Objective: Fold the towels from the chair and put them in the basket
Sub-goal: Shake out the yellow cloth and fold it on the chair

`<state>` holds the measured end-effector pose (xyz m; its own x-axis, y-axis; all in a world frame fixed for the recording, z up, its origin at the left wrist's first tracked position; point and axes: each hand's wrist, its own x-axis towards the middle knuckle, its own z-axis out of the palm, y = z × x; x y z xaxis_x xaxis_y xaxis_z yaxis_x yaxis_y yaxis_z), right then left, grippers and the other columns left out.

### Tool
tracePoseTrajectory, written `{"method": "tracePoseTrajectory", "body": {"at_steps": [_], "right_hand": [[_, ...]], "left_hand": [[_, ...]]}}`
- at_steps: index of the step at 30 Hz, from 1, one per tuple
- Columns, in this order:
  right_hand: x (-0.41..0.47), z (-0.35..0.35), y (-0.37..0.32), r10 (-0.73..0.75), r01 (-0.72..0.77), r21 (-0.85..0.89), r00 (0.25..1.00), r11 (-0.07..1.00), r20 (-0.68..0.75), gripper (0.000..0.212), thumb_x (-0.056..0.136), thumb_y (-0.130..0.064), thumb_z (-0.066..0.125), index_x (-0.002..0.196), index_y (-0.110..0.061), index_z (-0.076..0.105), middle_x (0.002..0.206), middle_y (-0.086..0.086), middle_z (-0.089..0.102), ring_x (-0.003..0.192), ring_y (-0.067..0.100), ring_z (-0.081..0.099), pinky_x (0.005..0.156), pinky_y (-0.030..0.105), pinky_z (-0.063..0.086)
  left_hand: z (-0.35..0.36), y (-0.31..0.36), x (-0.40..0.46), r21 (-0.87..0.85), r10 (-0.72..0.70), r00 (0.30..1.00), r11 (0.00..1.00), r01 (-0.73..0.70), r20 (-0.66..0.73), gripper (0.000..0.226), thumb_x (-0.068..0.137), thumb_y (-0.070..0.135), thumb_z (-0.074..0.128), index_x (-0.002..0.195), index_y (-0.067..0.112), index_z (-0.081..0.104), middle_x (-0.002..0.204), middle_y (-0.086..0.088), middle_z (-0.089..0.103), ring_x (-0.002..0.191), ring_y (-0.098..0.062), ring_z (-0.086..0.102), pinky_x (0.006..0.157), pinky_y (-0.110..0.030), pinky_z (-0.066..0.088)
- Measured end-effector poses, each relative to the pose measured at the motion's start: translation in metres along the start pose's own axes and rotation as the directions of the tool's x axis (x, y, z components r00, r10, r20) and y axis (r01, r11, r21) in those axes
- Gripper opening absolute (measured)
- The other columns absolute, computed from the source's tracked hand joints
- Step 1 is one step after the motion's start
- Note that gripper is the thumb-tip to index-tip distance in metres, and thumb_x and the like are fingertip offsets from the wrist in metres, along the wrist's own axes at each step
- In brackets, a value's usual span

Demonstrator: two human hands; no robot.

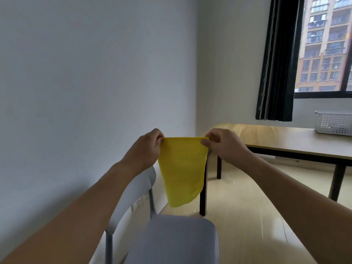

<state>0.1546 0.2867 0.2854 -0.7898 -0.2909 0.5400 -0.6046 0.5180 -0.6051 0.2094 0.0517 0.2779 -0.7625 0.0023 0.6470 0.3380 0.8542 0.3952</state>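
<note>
Yellow towel [182, 170] held up in air above grey chair [171, 239], folded double, hanging from top edge. Left hand [147, 149] pinches top left corner, fingers [159, 138] curled round cloth. Right hand [224, 143] pinches top right corner, thumb on near side. Lower edge of towel hangs free, clear of chair seat. White basket [333, 125] sits on wooden bench [276, 136] at far right, under window, well apart from towel.
</note>
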Motion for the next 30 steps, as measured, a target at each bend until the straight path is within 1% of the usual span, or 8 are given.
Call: {"method": "tracePoseTrajectory", "body": {"at_steps": [6, 9, 11, 13, 16, 20, 23, 30], "right_hand": [[-0.058, 0.038, 0.033, 0.140, -0.171, 0.089, 0.949, 0.981, 0.282, 0.006, 0.091, -0.019, 0.063, 0.089, -0.014, 0.066, 0.079, 0.000, 0.064, 0.071, 0.010, 0.059, 0.072, 0.030, 0.050], [-0.095, 0.067, 0.063, 0.271, -0.313, -0.013, 0.803, 0.950, 0.531, 0.010, 0.091, -0.020, 0.063, 0.095, -0.012, 0.066, 0.088, 0.005, 0.067, 0.078, 0.014, 0.062, 0.079, 0.033, 0.054], [-0.119, 0.088, 0.085, 0.338, -0.361, -0.101, 0.692, 0.927, 0.638, 0.011, 0.090, -0.020, 0.063, 0.094, -0.010, 0.067, 0.087, 0.005, 0.068, 0.077, 0.012, 0.062, 0.079, 0.029, 0.054], [-0.140, 0.109, 0.106, 0.377, -0.366, -0.172, 0.617, 0.915, 0.691, 0.011, 0.090, -0.020, 0.062, 0.091, -0.011, 0.066, 0.085, 0.004, 0.069, 0.076, 0.011, 0.061, 0.079, 0.029, 0.053], [-0.161, 0.138, 0.130, 0.405, -0.414, -0.184, 0.547, 0.891, 0.733, 0.009, 0.089, -0.019, 0.063, 0.081, -0.015, 0.065, 0.079, 0.000, 0.064, 0.077, 0.013, 0.059, 0.083, 0.033, 0.054], [-0.172, 0.165, 0.148, 0.427, -0.583, -0.078, 0.491, 0.809, 0.759, 0.013, 0.087, -0.011, 0.064, 0.076, -0.013, 0.058, 0.077, 0.002, 0.057, 0.071, 0.012, 0.057, 0.072, 0.024, 0.053], [-0.172, 0.181, 0.158, 0.444, -0.695, 0.008, 0.467, 0.719, 0.765, 0.012, 0.088, -0.004, 0.062, 0.080, -0.011, 0.056, 0.082, 0.007, 0.057, 0.073, 0.016, 0.059, 0.071, 0.025, 0.056], [-0.143, 0.225, 0.195, 0.522, -0.707, 0.084, 0.592, 0.702, 0.614, 0.009, 0.089, -0.008, 0.065, 0.095, -0.004, 0.060, 0.091, 0.014, 0.063, 0.082, 0.024, 0.064, 0.081, 0.039, 0.059]], "left_hand": [[0.037, -0.016, -0.064, -0.280, -0.268, 0.908, 0.889, 0.362, 0.321, 0.024, 0.093, 0.002, 0.041, 0.073, 0.008, 0.052, 0.069, -0.006, 0.043, 0.065, -0.016, 0.037, 0.059, -0.030, 0.029], [0.076, -0.041, -0.110, -0.126, -0.373, 0.733, 0.841, 0.526, 0.568, 0.019, 0.093, -0.001, 0.042, 0.084, 0.003, 0.058, 0.074, -0.005, 0.046, 0.067, -0.017, 0.045, 0.063, -0.035, 0.047], [0.104, -0.059, -0.144, -0.037, -0.456, 0.541, 0.739, 0.672, 0.706, 0.019, 0.090, -0.001, 0.044, 0.083, 0.008, 0.059, 0.077, -0.007, 0.054, 0.067, -0.022, 0.056, 0.070, -0.041, 0.056], [0.128, -0.073, -0.176, 0.033, -0.477, 0.389, 0.664, 0.747, 0.788, 0.019, 0.088, -0.002, 0.042, 0.082, 0.010, 0.055, 0.071, -0.013, 0.055, 0.056, -0.025, 0.061, 0.062, -0.045, 0.059], [0.157, -0.091, -0.209, 0.088, -0.482, 0.303, 0.633, 0.769, 0.822, 0.019, 0.087, -0.001, 0.040, 0.079, 0.013, 0.051, 0.060, -0.010, 0.051, 0.044, -0.019, 0.057, 0.053, -0.041, 0.057], [0.185, -0.110, -0.225, 0.125, -0.528, 0.292, 0.618, 0.776, 0.798, 0.023, 0.091, 0.003, 0.045, 0.077, 0.019, 0.052, 0.070, -0.003, 0.055, 0.056, -0.018, 0.059, 0.053, -0.031, 0.056], [0.202, -0.126, -0.227, 0.111, -0.583, 0.361, 0.620, 0.777, 0.728, 0.024, 0.092, 0.005, 0.043, 0.073, 0.017, 0.049, 0.070, -0.006, 0.051, 0.054, -0.022, 0.055, 0.048, -0.027, 0.050], [0.234, -0.165, -0.207, 0.048, -0.681, 0.571, 0.661, 0.749, 0.459, 0.024, 0.089, 0.015, 0.041, 0.065, 0.015, 0.037, 0.065, -0.006, 0.044, 0.065, -0.023, 0.040, 0.056, -0.032, 0.030]]}}
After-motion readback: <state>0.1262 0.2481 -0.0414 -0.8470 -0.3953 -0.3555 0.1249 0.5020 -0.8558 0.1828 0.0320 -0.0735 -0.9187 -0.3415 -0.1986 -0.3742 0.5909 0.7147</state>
